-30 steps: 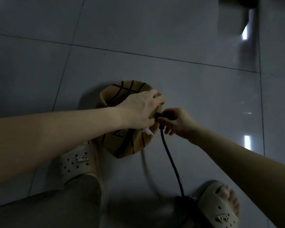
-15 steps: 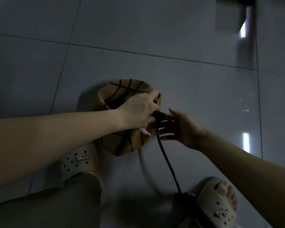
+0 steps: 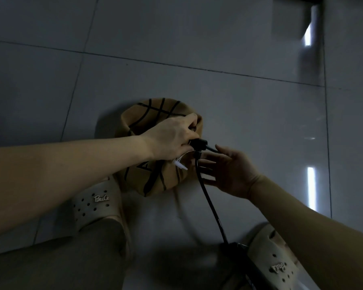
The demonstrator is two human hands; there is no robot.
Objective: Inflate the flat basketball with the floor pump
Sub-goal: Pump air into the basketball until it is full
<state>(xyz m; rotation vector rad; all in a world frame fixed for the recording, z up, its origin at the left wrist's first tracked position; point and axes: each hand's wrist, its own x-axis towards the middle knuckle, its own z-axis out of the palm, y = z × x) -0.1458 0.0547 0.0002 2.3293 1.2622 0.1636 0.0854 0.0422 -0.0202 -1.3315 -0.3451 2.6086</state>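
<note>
A flat, crumpled tan basketball [image 3: 155, 178] with black lines lies on the tiled floor in front of me. My left hand [image 3: 172, 139] presses down on top of it and grips the black pump hose head [image 3: 199, 143] at the ball. The black hose [image 3: 208, 197] runs down to the pump base [image 3: 239, 254] near my right foot. My right hand [image 3: 228, 172] hovers just right of the hose with fingers spread, holding nothing. A small white piece [image 3: 179, 165] sticks out under my left hand.
My two feet in pale perforated slippers stand on the floor, the left slipper [image 3: 96, 208] touching the ball, the right slipper [image 3: 279, 262] beside the pump base. Grey glossy floor tiles [image 3: 197, 38] spread all around, with light reflections at the right.
My right hand has let go of the hose head and opened, drawing slightly away to the right. My left hand has taken hold of the hose head on the ball.
</note>
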